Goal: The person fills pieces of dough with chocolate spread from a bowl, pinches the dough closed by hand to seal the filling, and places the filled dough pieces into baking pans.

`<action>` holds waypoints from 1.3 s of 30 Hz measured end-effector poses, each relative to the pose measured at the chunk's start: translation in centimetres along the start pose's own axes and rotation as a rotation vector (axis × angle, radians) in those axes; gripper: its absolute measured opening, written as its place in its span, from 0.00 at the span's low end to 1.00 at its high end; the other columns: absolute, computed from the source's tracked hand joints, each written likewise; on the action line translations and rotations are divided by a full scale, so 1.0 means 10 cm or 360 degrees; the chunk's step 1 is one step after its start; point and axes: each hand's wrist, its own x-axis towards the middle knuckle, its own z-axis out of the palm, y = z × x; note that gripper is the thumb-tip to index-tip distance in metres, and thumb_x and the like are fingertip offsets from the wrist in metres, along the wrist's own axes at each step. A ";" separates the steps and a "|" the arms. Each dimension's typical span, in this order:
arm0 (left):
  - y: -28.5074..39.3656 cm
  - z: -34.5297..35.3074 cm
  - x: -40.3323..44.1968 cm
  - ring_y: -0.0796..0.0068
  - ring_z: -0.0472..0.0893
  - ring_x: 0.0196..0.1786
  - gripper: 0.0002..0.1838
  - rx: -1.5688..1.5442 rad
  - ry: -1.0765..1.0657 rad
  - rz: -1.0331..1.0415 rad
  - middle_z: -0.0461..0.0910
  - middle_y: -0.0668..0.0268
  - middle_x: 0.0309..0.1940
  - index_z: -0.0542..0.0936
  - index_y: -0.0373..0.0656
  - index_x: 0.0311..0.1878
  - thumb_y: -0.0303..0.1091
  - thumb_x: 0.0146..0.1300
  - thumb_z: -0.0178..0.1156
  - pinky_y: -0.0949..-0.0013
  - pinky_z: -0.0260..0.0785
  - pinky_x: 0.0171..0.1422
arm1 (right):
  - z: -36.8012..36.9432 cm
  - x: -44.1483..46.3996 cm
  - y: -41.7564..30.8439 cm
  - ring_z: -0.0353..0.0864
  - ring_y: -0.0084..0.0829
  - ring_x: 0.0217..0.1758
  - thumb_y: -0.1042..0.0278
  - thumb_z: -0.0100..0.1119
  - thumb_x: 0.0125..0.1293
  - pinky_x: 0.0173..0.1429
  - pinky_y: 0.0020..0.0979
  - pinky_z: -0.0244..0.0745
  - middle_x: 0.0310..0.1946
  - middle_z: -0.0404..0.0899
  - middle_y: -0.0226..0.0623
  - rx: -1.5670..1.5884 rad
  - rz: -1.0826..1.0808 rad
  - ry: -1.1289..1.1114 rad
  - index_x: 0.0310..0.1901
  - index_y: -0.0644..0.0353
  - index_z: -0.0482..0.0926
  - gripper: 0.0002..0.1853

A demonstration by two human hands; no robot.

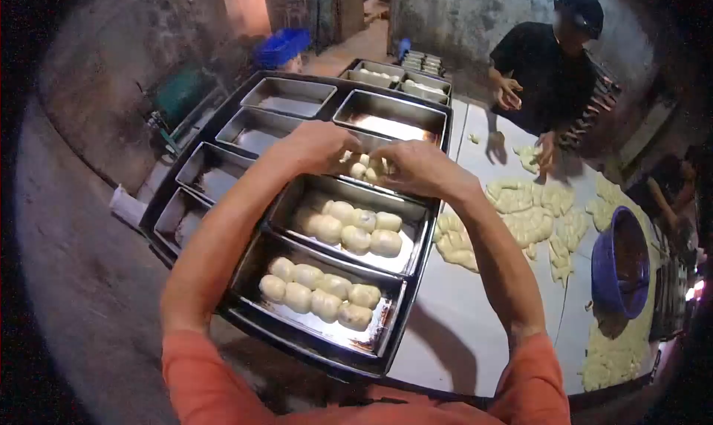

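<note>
Dough balls [360,171] look pale, rounded and clustered.

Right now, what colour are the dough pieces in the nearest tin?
Mostly pale yellow dough pieces, in the head view.

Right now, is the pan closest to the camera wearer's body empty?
No, two rows of pale dough balls sit in that pan.

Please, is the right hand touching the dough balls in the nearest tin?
Apart. The head view shows another tin lying between the right hand and those dough balls.
</note>
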 end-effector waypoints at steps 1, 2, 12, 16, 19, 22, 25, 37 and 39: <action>0.03 -0.05 0.00 0.52 0.85 0.49 0.19 0.0055 -0.0088 0.0022 0.87 0.59 0.45 0.85 0.56 0.54 0.41 0.58 0.68 0.55 0.78 0.52 | 0.14 0.04 0.07 0.85 0.49 0.48 0.61 0.64 0.65 0.52 0.45 0.79 0.41 0.86 0.49 0.0016 -0.0125 0.0188 0.54 0.56 0.84 0.17; 0.06 -0.10 0.00 0.52 0.85 0.47 0.21 0.0089 -0.0103 0.0043 0.87 0.60 0.42 0.83 0.55 0.55 0.44 0.57 0.69 0.54 0.77 0.50 | 0.22 0.05 0.15 0.85 0.49 0.47 0.61 0.65 0.64 0.52 0.45 0.78 0.41 0.86 0.49 -0.0060 -0.0114 0.0152 0.56 0.56 0.83 0.19; -0.05 -0.17 -0.03 0.51 0.85 0.47 0.37 0.0002 0.0012 0.0093 0.86 0.54 0.45 0.78 0.49 0.63 0.48 0.49 0.77 0.53 0.76 0.51 | -0.25 -0.47 0.31 0.87 0.44 0.49 0.58 0.69 0.65 0.55 0.38 0.80 0.47 0.86 0.48 0.0332 -0.0041 0.0920 0.54 0.63 0.82 0.21; 0.17 -0.27 -0.12 0.52 0.86 0.47 0.32 -0.0109 0.0065 -0.0027 0.87 0.52 0.45 0.82 0.43 0.58 0.48 0.52 0.76 0.56 0.77 0.52 | -0.35 -1.14 0.60 0.86 0.24 0.42 0.59 0.68 0.68 0.46 0.27 0.79 0.39 0.89 0.38 0.0664 0.0347 0.1277 0.50 0.63 0.85 0.17; 0.32 -0.29 -0.19 0.52 0.84 0.53 0.30 0.0154 0.0088 -0.0178 0.85 0.51 0.51 0.81 0.40 0.60 0.47 0.58 0.73 0.56 0.75 0.58 | -0.20 -1.75 0.80 0.84 0.22 0.37 0.60 0.66 0.69 0.41 0.25 0.78 0.37 0.88 0.34 0.0892 0.0706 0.1259 0.48 0.65 0.86 0.16; 0.45 -0.40 -0.57 0.51 0.81 0.58 0.26 0.0262 0.0476 0.0019 0.81 0.55 0.57 0.79 0.43 0.60 0.35 0.58 0.72 0.55 0.73 0.61 | 0.34 -2.50 1.36 0.87 0.31 0.40 0.55 0.66 0.67 0.47 0.32 0.79 0.38 0.88 0.41 0.0705 0.0985 0.0933 0.49 0.64 0.85 0.19; 1.10 -0.66 -0.99 0.56 0.74 0.70 0.35 0.0089 0.0436 -0.0385 0.75 0.56 0.68 0.74 0.42 0.68 0.26 0.55 0.71 0.59 0.66 0.74 | 0.79 -3.07 1.58 0.87 0.40 0.44 0.51 0.65 0.67 0.52 0.39 0.79 0.41 0.88 0.46 0.0543 0.1271 0.0626 0.49 0.62 0.86 0.21; 3.79 0.68 -0.43 0.57 0.86 0.35 0.27 -0.0849 0.0427 -0.0061 0.86 0.57 0.44 0.82 0.43 0.57 0.44 0.57 0.75 0.64 0.77 0.37 | 1.79 -3.00 1.83 0.77 0.48 0.58 0.48 0.65 0.63 0.61 0.43 0.72 0.47 0.81 0.48 0.0263 0.1139 0.0848 0.52 0.65 0.82 0.26; 3.76 1.02 -0.08 0.58 0.87 0.47 0.28 -0.0736 0.0231 -0.0244 0.86 0.55 0.50 0.81 0.43 0.60 0.45 0.59 0.73 0.60 0.78 0.50 | 1.73 -2.91 1.89 0.74 0.50 0.59 0.51 0.65 0.63 0.62 0.46 0.71 0.51 0.79 0.50 0.0429 0.1083 0.0703 0.51 0.65 0.82 0.24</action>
